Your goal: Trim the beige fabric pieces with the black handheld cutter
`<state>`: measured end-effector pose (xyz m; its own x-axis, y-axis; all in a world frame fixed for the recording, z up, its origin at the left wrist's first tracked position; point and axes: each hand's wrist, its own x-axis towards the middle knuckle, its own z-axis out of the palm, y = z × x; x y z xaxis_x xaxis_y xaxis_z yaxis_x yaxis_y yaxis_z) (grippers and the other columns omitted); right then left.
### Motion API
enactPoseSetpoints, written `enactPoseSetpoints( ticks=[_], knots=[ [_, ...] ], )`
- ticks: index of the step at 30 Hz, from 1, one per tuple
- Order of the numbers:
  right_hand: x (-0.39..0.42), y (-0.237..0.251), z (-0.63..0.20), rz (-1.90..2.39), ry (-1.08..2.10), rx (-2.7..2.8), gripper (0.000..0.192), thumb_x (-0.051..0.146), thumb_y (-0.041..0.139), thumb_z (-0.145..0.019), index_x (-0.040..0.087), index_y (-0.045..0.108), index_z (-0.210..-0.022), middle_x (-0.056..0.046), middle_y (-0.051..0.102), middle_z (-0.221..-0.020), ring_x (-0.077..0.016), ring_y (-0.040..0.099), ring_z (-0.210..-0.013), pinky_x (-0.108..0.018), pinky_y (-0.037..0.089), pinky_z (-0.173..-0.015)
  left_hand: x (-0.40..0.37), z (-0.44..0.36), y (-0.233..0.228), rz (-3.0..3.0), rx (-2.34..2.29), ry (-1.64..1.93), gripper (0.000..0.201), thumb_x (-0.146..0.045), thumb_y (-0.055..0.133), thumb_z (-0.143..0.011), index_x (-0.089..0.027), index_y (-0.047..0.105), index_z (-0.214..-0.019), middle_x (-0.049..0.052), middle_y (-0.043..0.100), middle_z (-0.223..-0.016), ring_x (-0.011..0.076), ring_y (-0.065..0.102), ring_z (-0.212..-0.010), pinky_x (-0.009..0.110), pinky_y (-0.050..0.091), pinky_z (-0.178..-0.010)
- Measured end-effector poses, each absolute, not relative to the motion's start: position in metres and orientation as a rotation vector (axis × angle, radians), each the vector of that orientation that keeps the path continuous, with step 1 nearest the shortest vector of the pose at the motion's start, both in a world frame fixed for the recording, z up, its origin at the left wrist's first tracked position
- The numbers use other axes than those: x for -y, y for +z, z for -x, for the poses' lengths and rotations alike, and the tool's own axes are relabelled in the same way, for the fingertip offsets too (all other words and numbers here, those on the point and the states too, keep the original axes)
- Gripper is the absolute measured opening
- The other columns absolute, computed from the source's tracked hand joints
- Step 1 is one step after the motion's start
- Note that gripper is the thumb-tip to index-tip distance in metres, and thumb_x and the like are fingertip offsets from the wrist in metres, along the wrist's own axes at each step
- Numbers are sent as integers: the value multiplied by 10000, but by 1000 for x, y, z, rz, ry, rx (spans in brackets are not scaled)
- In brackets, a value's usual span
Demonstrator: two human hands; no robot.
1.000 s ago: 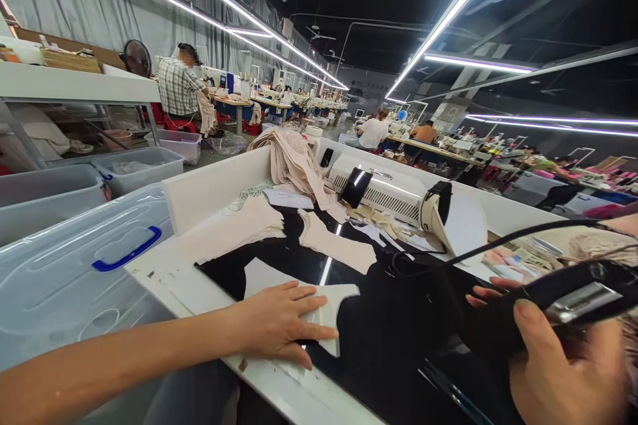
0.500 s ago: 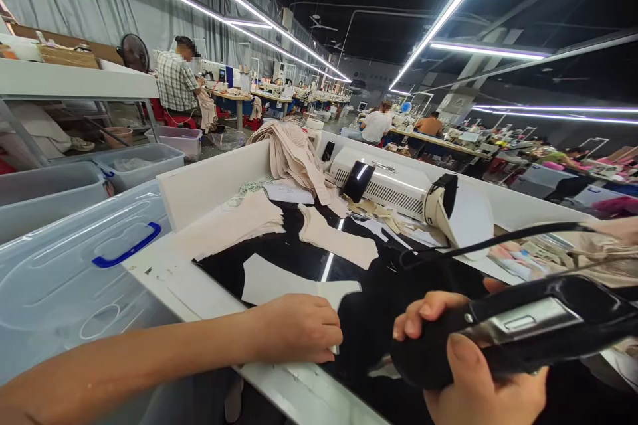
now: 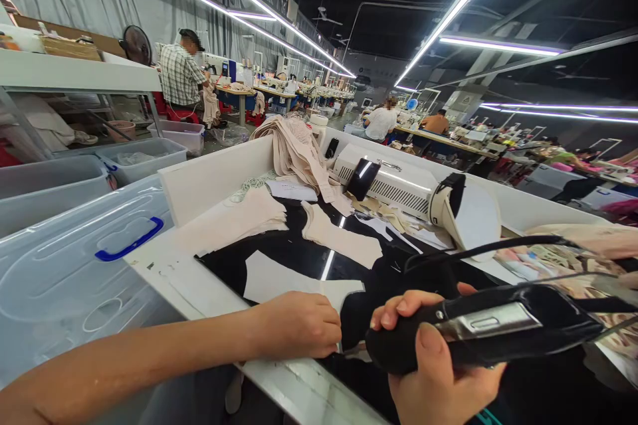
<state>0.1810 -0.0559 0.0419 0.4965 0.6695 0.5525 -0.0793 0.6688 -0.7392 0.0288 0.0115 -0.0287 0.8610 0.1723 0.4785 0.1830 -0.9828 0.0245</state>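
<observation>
Head view: black worktop (image 3: 299, 254), garment factory hall.

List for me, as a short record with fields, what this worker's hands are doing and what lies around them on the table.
Left hand: curled, pressing the near edge of a white fabric piece
Right hand: gripping a black handheld tool with a black cord
Work surface: glossy black mat on a white table
Nearby: beige cut pieces, clear lidded bin with a blue handle
Background: other people at sewing tables
</observation>
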Motion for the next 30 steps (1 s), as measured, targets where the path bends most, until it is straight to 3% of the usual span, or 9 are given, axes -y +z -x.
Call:
enactPoseSetpoints(
  ticks=[13, 23, 30],
  knots=[
    [51, 40, -179, 721, 473, 937, 513, 200, 756, -826, 308, 532, -1275, 58, 670, -754, -158, 614, -552, -342, 584, -472, -12, -29, -32, 3024, 298, -818, 181, -177, 623, -991, -180, 637, -810, 28, 729, -902, 166, 664, -840, 258, 535, -861],
    [51, 40, -177, 727, 460, 957, 496, 215, 752, -836, 321, 546, -1274, 61, 653, -759, -145, 607, -563, -341, 585, -498, -12, -13, -31, 3017, 241, -860, 122, -178, 578, -1029, -178, 698, -1007, 45, 737, -1053, 159, 685, -973, 249, 550, -946],
    [52, 41, -177, 727, 451, 960, 476, 222, 750, -842, 311, 552, -1266, 60, 658, -754, -147, 611, -557, -329, 581, -476, -16, -9, -35, 2983, 141, -797, 268, -325, 526, -1088, -139, 704, -1165, 89, 724, -1124, 184, 683, -1031, 273, 493, -1080]
  ],
)
